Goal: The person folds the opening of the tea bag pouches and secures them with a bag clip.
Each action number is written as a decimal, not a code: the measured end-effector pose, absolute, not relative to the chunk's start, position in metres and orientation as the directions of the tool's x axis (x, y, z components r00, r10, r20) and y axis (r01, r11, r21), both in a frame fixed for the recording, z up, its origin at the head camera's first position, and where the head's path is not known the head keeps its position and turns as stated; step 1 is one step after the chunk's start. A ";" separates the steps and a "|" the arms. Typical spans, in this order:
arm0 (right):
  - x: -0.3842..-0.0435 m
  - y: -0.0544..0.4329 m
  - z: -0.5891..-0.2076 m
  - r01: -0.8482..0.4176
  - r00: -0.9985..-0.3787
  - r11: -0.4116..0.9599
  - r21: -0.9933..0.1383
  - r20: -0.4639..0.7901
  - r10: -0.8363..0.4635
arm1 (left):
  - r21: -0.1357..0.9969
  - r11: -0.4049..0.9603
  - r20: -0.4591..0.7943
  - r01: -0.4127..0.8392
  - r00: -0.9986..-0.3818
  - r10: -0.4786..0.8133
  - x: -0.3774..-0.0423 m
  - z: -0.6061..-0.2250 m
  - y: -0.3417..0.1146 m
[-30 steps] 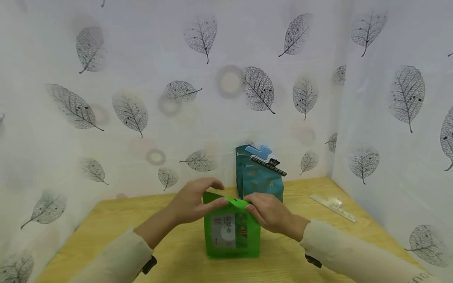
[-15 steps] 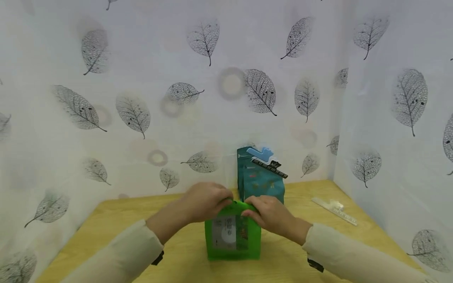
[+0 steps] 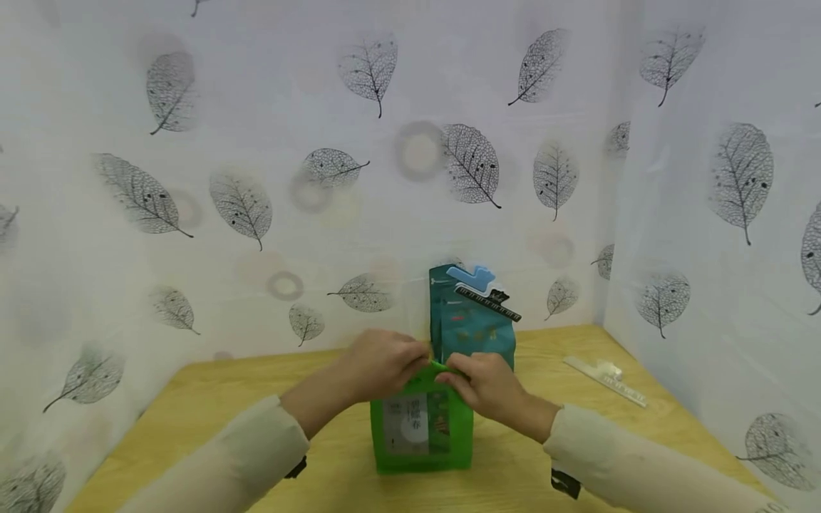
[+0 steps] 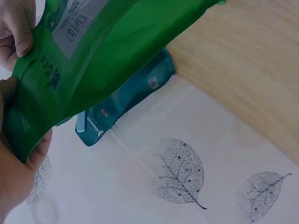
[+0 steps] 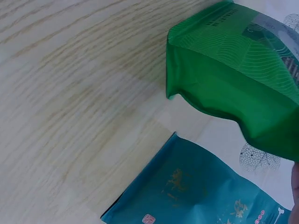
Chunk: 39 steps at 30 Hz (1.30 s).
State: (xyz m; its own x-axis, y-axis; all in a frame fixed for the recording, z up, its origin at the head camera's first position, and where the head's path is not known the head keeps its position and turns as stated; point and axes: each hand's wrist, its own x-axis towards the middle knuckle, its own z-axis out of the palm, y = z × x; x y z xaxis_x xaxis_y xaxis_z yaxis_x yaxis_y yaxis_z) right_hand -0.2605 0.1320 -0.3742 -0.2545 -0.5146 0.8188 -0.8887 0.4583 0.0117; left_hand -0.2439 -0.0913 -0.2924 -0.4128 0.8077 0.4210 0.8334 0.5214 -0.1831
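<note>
A bright green pouch (image 3: 422,434) with a grey label of Chinese characters stands upright on the table. My left hand (image 3: 385,365) pinches the left part of its top edge. At the right part of that edge, my right hand (image 3: 490,385) grips with thumb and curled fingers. In the left wrist view the green pouch (image 4: 98,60) stretches away from both hands, its top edge between thumb and fingers of the left hand (image 4: 18,172). The right wrist view has the pouch's side and base (image 5: 219,79), with only a sliver of the right hand at the edge.
Behind the green pouch stands a teal pouch (image 3: 477,333), its top folded under a blue clip (image 3: 473,278) and a black-and-white piano-key clip (image 3: 490,303). A clear long clip (image 3: 606,380) lies on the wooden table (image 3: 237,427) at right. Leaf-printed curtains (image 3: 398,235) enclose the table.
The left hand has gone from loosely spread at the pouch's top left to pinching its top edge, moving slightly right. The right hand keeps its grip at the top right.
</note>
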 end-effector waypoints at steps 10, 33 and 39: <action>-0.259 0.140 -0.375 -0.819 -0.183 0.547 0.172 0.826 -0.533 | -0.090 0.566 0.418 0.819 -0.485 0.768 -0.245 -0.294 -0.089; -0.282 0.241 -0.396 -0.658 -0.394 0.749 0.073 0.815 -0.425 | -0.011 0.477 0.459 0.879 -0.420 0.783 -0.249 -0.301 -0.095; -0.292 0.278 -0.398 -0.518 -0.480 0.854 0.053 0.808 -0.342 | -0.008 0.476 0.455 0.880 -0.420 0.785 -0.249 -0.300 -0.093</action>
